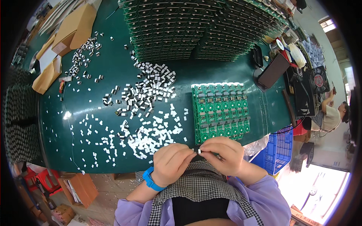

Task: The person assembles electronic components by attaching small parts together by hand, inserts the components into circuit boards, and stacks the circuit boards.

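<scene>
Close to the table's near edge, my left hand and my right hand meet fingertip to fingertip. Between their pinched thumbs and forefingers is a small black-and-white block, partly hidden by the fingers. Just beyond my right hand lies a green circuit board panel with rows of round coils and small parts. Left of it spreads a heap of small black blocks with white faces. Nearer my left hand, small white pieces lie scattered and piled.
Tall stacks of green circuit boards stand at the back. An opened cardboard box sits at the far left, near more blocks. A dark phone on a stand is at the right, above a blue crate. Another person is further right.
</scene>
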Available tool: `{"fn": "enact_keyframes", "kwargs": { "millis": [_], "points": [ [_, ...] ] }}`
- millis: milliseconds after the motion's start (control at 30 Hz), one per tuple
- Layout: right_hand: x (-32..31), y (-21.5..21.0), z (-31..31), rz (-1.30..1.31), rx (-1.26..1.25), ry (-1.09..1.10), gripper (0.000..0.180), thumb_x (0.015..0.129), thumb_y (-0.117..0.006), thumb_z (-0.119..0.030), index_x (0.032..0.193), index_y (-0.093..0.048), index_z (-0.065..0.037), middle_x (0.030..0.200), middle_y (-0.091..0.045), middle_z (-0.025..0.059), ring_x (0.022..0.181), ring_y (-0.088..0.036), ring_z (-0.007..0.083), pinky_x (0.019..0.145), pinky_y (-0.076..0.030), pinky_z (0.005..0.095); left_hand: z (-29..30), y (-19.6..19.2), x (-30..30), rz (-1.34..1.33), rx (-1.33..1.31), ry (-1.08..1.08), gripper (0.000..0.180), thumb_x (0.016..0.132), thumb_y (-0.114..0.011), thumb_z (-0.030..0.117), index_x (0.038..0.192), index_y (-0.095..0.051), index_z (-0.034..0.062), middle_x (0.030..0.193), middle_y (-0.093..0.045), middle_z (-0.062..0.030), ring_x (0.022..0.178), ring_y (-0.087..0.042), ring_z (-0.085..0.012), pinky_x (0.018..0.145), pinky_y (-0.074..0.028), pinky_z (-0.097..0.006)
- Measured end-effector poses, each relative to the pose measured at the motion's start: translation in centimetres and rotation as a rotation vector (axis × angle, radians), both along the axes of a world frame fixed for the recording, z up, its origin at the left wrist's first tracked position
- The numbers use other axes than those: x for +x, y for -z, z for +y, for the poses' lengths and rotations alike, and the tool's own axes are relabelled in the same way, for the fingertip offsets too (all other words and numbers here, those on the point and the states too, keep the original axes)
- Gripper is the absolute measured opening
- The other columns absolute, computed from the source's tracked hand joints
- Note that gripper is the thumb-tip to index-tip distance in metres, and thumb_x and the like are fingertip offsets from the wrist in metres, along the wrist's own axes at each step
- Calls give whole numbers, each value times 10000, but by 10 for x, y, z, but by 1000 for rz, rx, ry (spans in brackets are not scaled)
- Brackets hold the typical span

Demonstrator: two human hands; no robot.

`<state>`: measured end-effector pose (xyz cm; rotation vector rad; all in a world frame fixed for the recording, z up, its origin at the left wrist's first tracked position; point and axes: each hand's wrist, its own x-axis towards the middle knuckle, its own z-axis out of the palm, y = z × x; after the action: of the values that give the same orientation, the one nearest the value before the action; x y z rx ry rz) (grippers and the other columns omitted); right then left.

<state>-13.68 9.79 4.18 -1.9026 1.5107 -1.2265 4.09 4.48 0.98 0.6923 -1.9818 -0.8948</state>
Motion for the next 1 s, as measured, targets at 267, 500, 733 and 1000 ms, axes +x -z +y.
{"fn": "enact_keyframes", "kwargs": {
  "millis": [267, 500, 733, 1000],
  "points": [
    [-30, -6, -21, 466, -56, -22, 228, 675, -679, 23, 899, -646, 0, 861, -630, 99, 725, -641, 236, 592, -531, 310, -41, 18, 62, -642, -54, -677, 235, 844, -595, 40, 1071, -590, -21, 1006, -584, -162, 971, -534, -321, 879, -401, -394],
    [-28, -6, -23, 624, -50, -103, 327, 601, -633, -14, 927, -635, 6, 887, -592, 82, 754, -626, 210, 579, -532, 293, -43, 24, 63, -522, 65, -452, 147, 812, -638, 56, 952, -624, 15, 934, -579, -93, 849, -514, -267, 791, -395, -380],
    [-22, -14, -23, 673, -33, -103, 330, 615, -664, -11, 944, -645, -5, 866, -586, 75, 729, -618, 206, 549, -512, 287, -41, 12, 64, -502, 24, -364, 163, 765, -645, 3, 926, -632, 23, 905, -593, -88, 859, -525, -291, 822, -393, -393],
    [-6, -11, -6, 275, -61, -35, 319, 654, -764, -2, 960, -673, -11, 791, -610, 88, 618, -604, 200, 515, -484, 290, -34, 12, 46, -179, 148, -422, 251, 737, -689, -13, 978, -652, 46, 946, -644, -95, 830, -600, -259, 806, -460, -370]
  ]
}}
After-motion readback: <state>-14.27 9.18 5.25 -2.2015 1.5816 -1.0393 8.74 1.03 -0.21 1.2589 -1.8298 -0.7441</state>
